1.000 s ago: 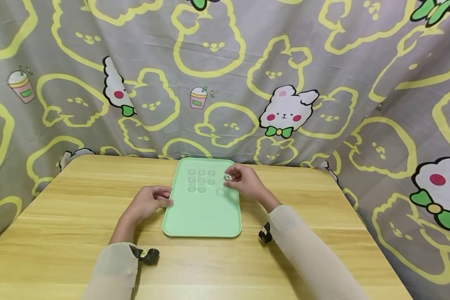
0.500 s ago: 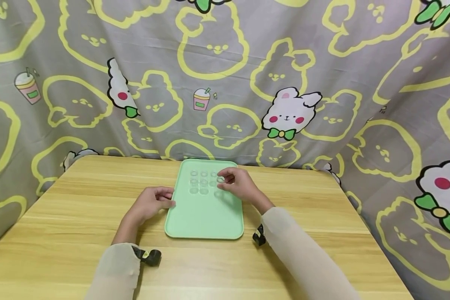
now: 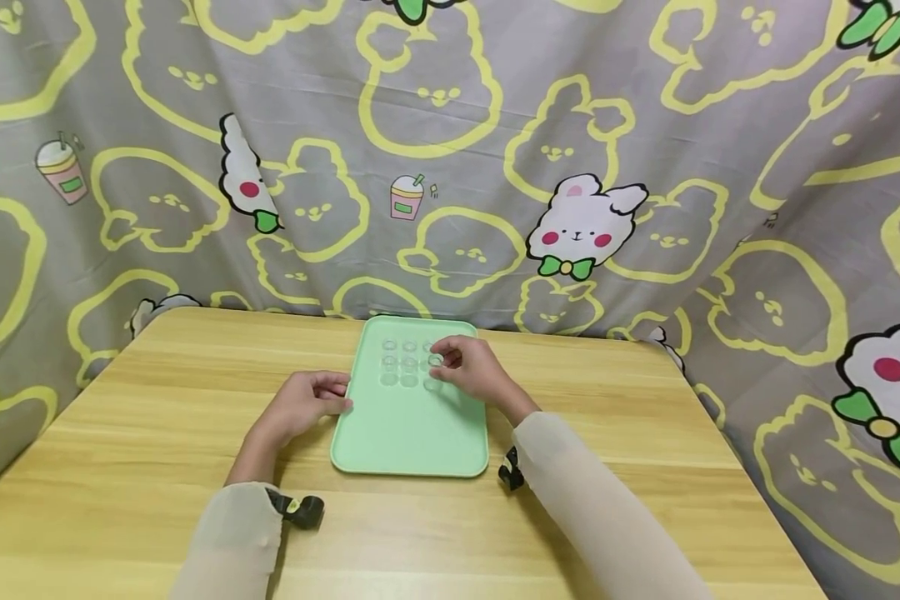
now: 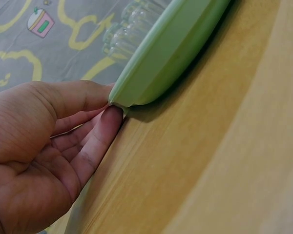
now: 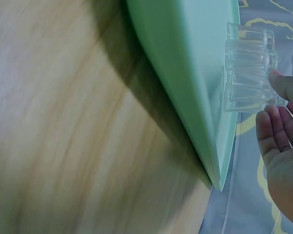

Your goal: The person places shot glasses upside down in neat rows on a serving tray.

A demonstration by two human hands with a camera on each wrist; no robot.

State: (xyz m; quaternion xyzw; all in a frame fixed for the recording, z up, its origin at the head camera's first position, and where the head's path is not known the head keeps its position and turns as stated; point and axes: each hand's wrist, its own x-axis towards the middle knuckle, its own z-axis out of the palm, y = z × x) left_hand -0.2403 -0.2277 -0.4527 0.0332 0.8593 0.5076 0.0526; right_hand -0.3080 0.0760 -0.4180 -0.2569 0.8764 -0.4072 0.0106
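Note:
A light green tray (image 3: 408, 437) lies on the table, with several small clear cups (image 3: 389, 363) standing in rows on its far half. My right hand (image 3: 476, 368) pinches the rim of one clear cup (image 3: 432, 385) between thumb and fingertips, at the near right end of the rows. In the right wrist view, that cup (image 5: 244, 95) stands close beside the others, upright on the tray or just above it; which, I cannot tell. My left hand (image 3: 300, 404) holds the tray's left rim, and the left wrist view shows thumb and finger pinching the tray edge (image 4: 151, 68).
The wooden table (image 3: 390, 533) extends around the tray on the left, right and near sides. Directly behind its far edge hangs a grey patterned curtain (image 3: 307, 275), which continues down the right side. A black wrist camera (image 3: 300, 508) sits at the left sleeve.
My right hand has carried the clear cup leftward from the tray's right side up to the rows of cups. The left hand stays at the tray rim. The head view has shifted slightly.

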